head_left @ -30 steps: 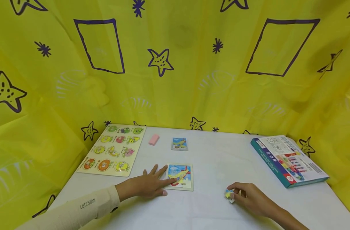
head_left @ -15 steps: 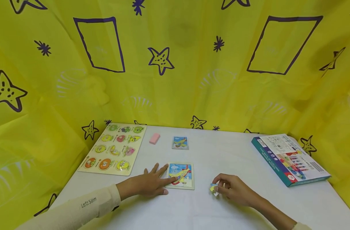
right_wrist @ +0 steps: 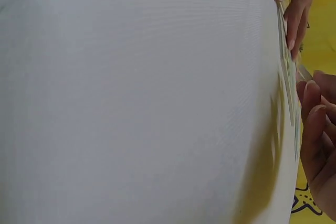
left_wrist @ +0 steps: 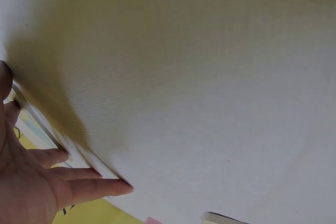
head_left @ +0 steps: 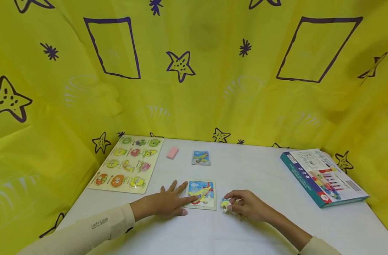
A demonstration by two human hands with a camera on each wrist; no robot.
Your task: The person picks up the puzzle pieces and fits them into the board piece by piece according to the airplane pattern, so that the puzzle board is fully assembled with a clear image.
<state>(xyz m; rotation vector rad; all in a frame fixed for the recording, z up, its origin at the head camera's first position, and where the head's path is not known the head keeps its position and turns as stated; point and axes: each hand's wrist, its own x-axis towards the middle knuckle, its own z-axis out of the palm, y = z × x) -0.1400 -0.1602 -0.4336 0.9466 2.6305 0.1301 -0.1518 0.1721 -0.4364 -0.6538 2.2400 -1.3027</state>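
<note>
A square jigsaw puzzle (head_left: 209, 193) with a yellow airplane picture lies in its tray on the table. My left hand (head_left: 169, 203) is spread over its left side, with one fingertip on the picture; in the left wrist view the fingers of the left hand (left_wrist: 31, 187) reach out straight along the tray. Just right of the tray, my right hand (head_left: 249, 205) pinches a jigsaw piece (head_left: 225, 204) in blue, yellow and white between thumb and forefinger. The right wrist view shows the right hand (right_wrist: 317, 129) with curled fingers, close to the tray's edge.
Behind the puzzle lies a small airplane picture card (head_left: 201, 158), with a pink block (head_left: 173, 152) to its left. A fruit puzzle board (head_left: 146, 182) is at the left, a flat box (head_left: 324, 177) at the right. A yellow curtain (head_left: 206, 99) hangs behind the white table (head_left: 254, 163).
My right hand has moved left with the jigsaw piece, from well right of the tray to close beside it. The left hand has stayed on the puzzle.
</note>
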